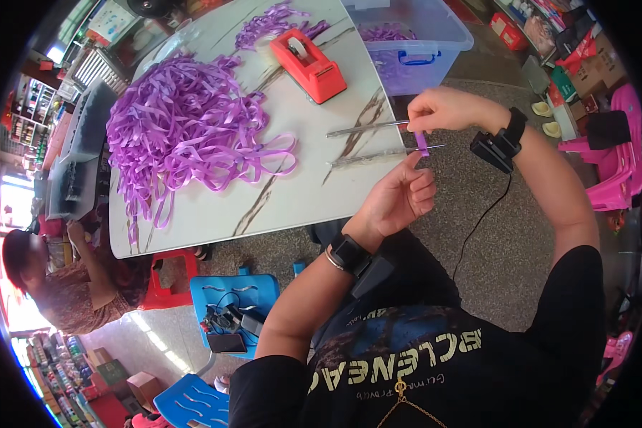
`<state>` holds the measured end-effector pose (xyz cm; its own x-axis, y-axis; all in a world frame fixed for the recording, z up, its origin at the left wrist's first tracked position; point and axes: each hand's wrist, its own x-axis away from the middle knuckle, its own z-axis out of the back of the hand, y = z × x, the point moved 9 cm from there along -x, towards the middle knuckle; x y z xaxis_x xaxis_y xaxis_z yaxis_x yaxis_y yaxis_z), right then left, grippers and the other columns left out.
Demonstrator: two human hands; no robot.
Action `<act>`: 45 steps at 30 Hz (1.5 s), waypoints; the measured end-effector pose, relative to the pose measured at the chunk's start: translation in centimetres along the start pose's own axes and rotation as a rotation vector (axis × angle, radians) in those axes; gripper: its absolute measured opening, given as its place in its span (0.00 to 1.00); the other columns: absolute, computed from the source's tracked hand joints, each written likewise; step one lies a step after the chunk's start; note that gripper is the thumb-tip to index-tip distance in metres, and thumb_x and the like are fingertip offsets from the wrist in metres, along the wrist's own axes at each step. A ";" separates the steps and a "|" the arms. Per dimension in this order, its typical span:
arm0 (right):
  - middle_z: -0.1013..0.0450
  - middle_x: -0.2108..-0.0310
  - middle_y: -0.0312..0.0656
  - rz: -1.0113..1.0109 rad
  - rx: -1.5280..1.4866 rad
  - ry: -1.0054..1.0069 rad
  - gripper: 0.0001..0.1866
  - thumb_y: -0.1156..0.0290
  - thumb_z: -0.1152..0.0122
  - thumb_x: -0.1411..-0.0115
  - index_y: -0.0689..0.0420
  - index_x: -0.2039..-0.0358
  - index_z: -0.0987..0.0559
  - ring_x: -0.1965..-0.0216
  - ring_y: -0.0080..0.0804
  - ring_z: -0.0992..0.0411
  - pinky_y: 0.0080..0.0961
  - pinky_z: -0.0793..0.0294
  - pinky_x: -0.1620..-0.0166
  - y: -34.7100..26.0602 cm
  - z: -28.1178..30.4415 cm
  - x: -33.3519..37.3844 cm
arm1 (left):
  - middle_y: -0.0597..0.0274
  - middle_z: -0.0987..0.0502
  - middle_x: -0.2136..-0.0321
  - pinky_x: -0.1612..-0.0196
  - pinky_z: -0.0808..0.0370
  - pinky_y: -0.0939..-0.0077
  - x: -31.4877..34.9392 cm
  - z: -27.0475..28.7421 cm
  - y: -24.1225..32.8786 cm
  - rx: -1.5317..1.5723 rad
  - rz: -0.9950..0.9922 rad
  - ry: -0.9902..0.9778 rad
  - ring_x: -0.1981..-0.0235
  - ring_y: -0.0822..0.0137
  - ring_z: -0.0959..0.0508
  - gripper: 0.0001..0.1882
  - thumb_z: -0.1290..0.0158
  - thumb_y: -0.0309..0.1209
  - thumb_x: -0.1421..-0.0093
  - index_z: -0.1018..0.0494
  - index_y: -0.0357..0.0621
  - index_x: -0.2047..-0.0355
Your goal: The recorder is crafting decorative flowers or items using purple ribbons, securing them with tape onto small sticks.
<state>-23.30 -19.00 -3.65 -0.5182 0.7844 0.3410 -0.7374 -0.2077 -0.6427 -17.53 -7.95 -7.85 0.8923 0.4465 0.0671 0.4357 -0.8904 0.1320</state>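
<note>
Two thin metal rods stick out past the table's right edge, an upper rod (367, 129) and a lower rod (371, 158). Across their outer ends runs a short length of purple ribbon (420, 140). My right hand (446, 109) is closed in a pinch at the upper rod's tip, by the top of the ribbon. Below, my left hand (401, 196) has its fingers curled, with one fingertip against the ribbon's lower end at the lower rod. How the ribbon wraps the rods is too small to tell.
A large heap of purple ribbon loops (185, 121) and a red tape dispenser (308, 65) lie on the marble-patterned table (292, 203). A clear plastic bin (414, 68) holds more ribbon. Blue stool (264, 285) with devices stands below; another person (78, 285) sits at left.
</note>
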 end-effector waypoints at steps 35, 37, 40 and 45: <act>0.36 0.80 0.24 -0.119 -1.647 0.325 0.11 0.59 0.50 0.41 0.52 0.66 0.27 0.82 0.11 0.43 0.08 0.44 0.78 9.5 -11.0 0.3 | 0.71 0.46 0.83 0.77 0.42 0.83 0.1 -0.1 0.2 -0.002 -0.011 -0.022 0.81 0.76 0.43 0.17 0.61 0.24 0.45 0.43 0.53 0.55; 0.36 0.79 0.25 0.033 -1.774 0.249 0.12 0.62 0.51 0.41 0.54 0.61 0.28 0.81 0.11 0.43 0.09 0.43 0.77 7.7 -11.9 -0.9 | 0.71 0.46 0.83 0.77 0.42 0.83 0.1 -0.1 0.2 -0.006 -0.011 -0.024 0.81 0.76 0.42 0.18 0.62 0.25 0.46 0.46 0.55 0.54; 0.36 0.78 0.28 0.231 -1.951 0.150 0.15 0.66 0.51 0.41 0.56 0.54 0.30 0.80 0.12 0.43 0.10 0.41 0.75 6.5 -12.6 -1.4 | 0.71 0.46 0.83 0.77 0.42 0.83 0.0 0.1 0.2 -0.037 -0.007 -0.020 0.81 0.76 0.42 0.18 0.62 0.25 0.46 0.45 0.54 0.54; 0.35 0.76 0.29 0.427 -2.038 -0.001 0.15 0.69 0.52 0.41 0.56 0.52 0.32 0.79 0.13 0.42 0.12 0.39 0.73 7.2 -13.6 -2.0 | 0.71 0.46 0.83 0.77 0.42 0.84 -0.2 -0.2 0.0 -0.022 0.000 -0.030 0.82 0.76 0.42 0.17 0.62 0.24 0.46 0.44 0.54 0.56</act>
<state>-21.70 -14.08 -18.29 -0.4890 0.8723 -0.0008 0.8230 0.4611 -0.3319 -17.71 -8.05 -7.63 0.8954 0.4437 0.0370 0.4337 -0.8879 0.1533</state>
